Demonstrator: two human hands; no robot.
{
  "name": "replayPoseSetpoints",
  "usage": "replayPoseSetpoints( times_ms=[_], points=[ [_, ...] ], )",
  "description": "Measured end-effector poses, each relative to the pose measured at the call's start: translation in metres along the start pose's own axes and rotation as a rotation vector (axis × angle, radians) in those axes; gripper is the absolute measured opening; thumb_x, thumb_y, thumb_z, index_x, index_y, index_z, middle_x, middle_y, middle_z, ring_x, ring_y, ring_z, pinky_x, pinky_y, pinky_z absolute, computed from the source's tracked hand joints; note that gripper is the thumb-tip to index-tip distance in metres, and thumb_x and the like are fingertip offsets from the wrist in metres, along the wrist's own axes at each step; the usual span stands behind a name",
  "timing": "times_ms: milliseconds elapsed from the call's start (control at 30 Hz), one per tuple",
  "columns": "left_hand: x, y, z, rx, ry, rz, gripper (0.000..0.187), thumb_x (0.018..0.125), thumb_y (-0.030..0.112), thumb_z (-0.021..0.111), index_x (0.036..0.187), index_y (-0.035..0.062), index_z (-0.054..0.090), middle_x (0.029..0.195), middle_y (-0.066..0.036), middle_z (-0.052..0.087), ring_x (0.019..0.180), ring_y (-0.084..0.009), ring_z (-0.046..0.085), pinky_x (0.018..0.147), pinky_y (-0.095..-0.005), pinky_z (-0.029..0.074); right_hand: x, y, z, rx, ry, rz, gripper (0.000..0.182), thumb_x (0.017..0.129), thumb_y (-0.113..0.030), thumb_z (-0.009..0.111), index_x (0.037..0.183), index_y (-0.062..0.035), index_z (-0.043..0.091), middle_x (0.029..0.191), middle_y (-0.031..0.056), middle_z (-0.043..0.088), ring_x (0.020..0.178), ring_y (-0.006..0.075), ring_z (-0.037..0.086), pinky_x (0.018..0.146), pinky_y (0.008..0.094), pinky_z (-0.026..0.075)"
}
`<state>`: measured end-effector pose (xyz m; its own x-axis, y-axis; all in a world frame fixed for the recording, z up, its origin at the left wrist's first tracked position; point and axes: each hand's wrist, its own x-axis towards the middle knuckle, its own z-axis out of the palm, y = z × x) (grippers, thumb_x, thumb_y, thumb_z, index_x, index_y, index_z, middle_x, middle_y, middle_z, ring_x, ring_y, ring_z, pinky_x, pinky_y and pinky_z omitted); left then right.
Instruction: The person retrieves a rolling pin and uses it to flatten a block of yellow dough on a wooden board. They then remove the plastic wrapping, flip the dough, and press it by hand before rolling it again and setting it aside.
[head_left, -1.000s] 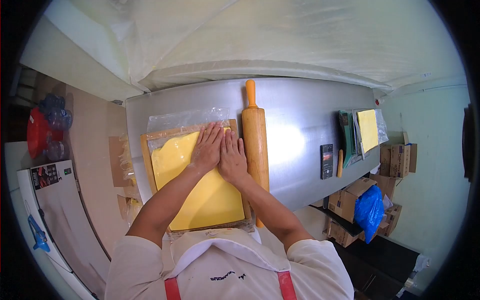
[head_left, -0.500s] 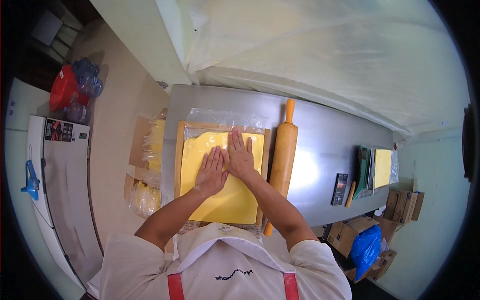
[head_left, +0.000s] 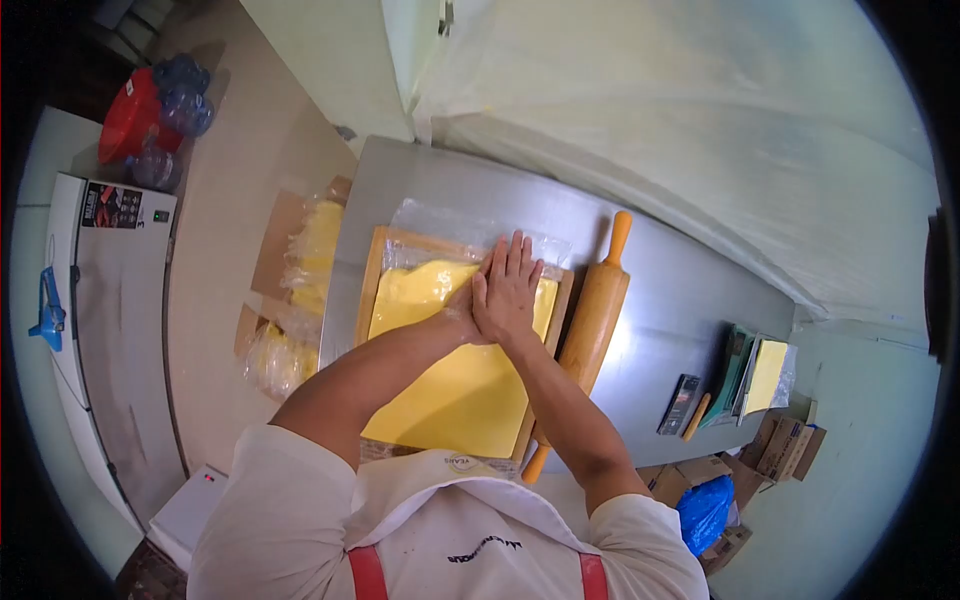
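Observation:
A smooth yellow slab (head_left: 440,400) that looks like butter or dough, glossy along its far edge, fills a shallow wooden frame (head_left: 370,290). Clear plastic film (head_left: 420,220) sticks out past the far side of the frame. My right hand (head_left: 508,298) lies flat over the slab's far right part, its fingers stretched toward the frame's far side. Partly beneath it is my left hand (head_left: 464,310), also pressed down; its fingers are mostly hidden, and what shows looks outstretched. Neither hand grasps anything.
A wooden rolling pin (head_left: 597,320) lies right of the frame on the metal table (head_left: 680,290). Farther right are a phone (head_left: 679,404), a small wooden-handled tool (head_left: 697,416) and stacked sheets (head_left: 763,376). Boxes with plastic-wrapped yellow pieces (head_left: 315,255) stand left of the table.
My left hand has slid right, partly under my right hand. Both hands now press closer to the slab's far right corner. The head view has turned slightly.

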<state>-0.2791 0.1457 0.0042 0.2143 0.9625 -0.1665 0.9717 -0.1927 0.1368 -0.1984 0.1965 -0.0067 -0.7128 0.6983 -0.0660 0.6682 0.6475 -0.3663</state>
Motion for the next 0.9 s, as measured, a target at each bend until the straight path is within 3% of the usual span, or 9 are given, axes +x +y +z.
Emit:
replayPoseSetpoints(
  times_ms=[100, 167, 233, 333, 500, 700, 900],
  points=[
    [0.004, 0.003, 0.0, 0.028, 0.087, 0.004, 0.086, 0.087, 0.052, 0.041, 0.151, 0.0, 0.02, 0.158, -0.02, 0.019, 0.146, -0.0419, 0.006, 0.118, -0.0589, 0.0, 0.001, 0.007, 0.002, -0.029, -0.003, 0.004, 0.072, 0.09, -0.035, 0.044, 0.145, 0.0074, 0.028, 0.156, 0.0275, 0.019, 0.146, 0.0428, 0.011, 0.116, 0.0597, 0.004],
    [0.02, -0.006, 0.015, -0.136, 0.235, 0.026, 0.088, 0.086, 0.053, 0.045, 0.151, 0.0004, 0.02, 0.158, -0.02, 0.019, 0.146, -0.0386, 0.01, 0.119, -0.0547, 0.003, 0.019, 0.01, 0.0, -0.079, 0.043, 0.009, 0.072, 0.085, -0.031, 0.044, 0.144, 0.0072, 0.03, 0.155, 0.027, 0.02, 0.147, 0.0413, 0.01, 0.116, 0.0589, 0.004],
    [0.037, -0.011, 0.054, -0.542, 0.366, 0.039, 0.091, 0.084, 0.054, 0.048, 0.152, 0.0011, 0.019, 0.158, -0.019, 0.017, 0.147, -0.037, 0.01, 0.12, -0.0522, 0.004, 0.034, 0.009, -0.006, -0.099, 0.041, 0.01, 0.072, 0.083, -0.029, 0.045, 0.144, 0.0068, 0.031, 0.155, 0.0266, 0.021, 0.147, 0.0408, 0.011, 0.116, 0.0587, 0.003],
    [0.044, -0.017, 0.086, -0.607, 0.037, 0.024, 0.09, 0.084, 0.055, 0.049, 0.152, 0.0041, 0.019, 0.159, -0.017, 0.017, 0.146, -0.0343, 0.013, 0.12, -0.0463, 0.008, 0.025, 0.007, 0.001, -0.08, 0.009, 0.044, 0.073, 0.08, -0.026, 0.046, 0.144, 0.0055, 0.032, 0.156, 0.0246, 0.022, 0.147, 0.0398, 0.013, 0.116, 0.0587, 0.004],
    [0.049, -0.033, 0.051, -0.476, 0.062, 0.023, 0.088, 0.085, 0.053, 0.049, 0.152, 0.0042, 0.019, 0.159, -0.017, 0.017, 0.146, -0.0343, 0.014, 0.12, -0.0459, 0.009, 0.048, 0.007, -0.005, -0.073, 0.067, 0.084, 0.071, 0.081, -0.025, 0.046, 0.145, 0.0036, 0.031, 0.155, 0.0242, 0.024, 0.147, 0.0397, 0.014, 0.116, 0.0585, 0.007],
    [0.051, -0.047, 0.055, -0.495, 0.02, 0.014, 0.086, 0.086, 0.052, 0.048, 0.152, 0.0044, 0.019, 0.158, -0.018, 0.018, 0.145, -0.0342, 0.015, 0.12, -0.0454, 0.01, 0.062, 0.003, -0.002, -0.066, 0.042, 0.082, 0.07, 0.082, -0.026, 0.044, 0.145, 0.001, 0.032, 0.156, 0.0237, 0.023, 0.147, 0.0396, 0.014, 0.116, 0.0587, 0.007],
    [-0.013, -0.033, 0.028, -0.419, 0.094, -0.016, 0.084, 0.086, 0.05, 0.048, 0.151, 0.0046, 0.02, 0.158, -0.018, 0.018, 0.145, -0.0342, 0.015, 0.12, -0.0449, 0.011, 0.017, -0.027, 0.015, -0.02, 0.039, -0.061, 0.075, 0.081, -0.029, 0.046, 0.144, 0.0093, 0.028, 0.154, 0.0298, 0.019, 0.146, 0.044, 0.012, 0.116, 0.0596, 0.004]
  ],
)
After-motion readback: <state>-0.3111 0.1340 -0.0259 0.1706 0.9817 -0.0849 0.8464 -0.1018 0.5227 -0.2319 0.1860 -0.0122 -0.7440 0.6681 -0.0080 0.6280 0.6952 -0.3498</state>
